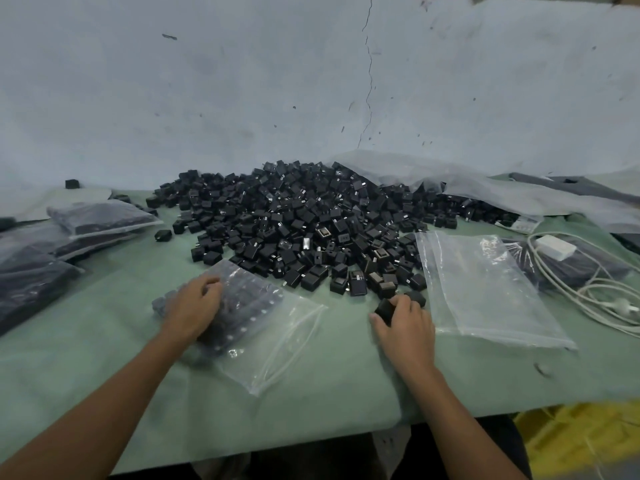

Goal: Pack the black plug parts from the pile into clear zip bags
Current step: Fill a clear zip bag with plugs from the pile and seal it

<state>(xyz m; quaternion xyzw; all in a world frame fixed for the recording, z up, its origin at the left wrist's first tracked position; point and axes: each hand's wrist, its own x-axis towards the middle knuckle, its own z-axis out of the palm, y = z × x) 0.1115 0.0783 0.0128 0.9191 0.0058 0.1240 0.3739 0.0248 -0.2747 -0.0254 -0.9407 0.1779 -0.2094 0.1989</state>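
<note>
A big pile of black plug parts [311, 223] covers the middle of the green table [329, 375]. In front of it lies a clear zip bag [270, 327] partly filled with rows of plug parts. My left hand [194, 306] rests on its filled end, fingers curled over the bag. At the pile's near edge my right hand [405, 327] grips one black plug part [385, 309]. A stack of empty clear zip bags [485, 289] lies just right of that hand.
Filled zip bags [69, 233] are stacked at the left. White cables and a white adapter [588, 282] lie at the right over dark bags. A large crumpled plastic sheet [485, 185] lies behind the pile. The table's front edge runs close to my body.
</note>
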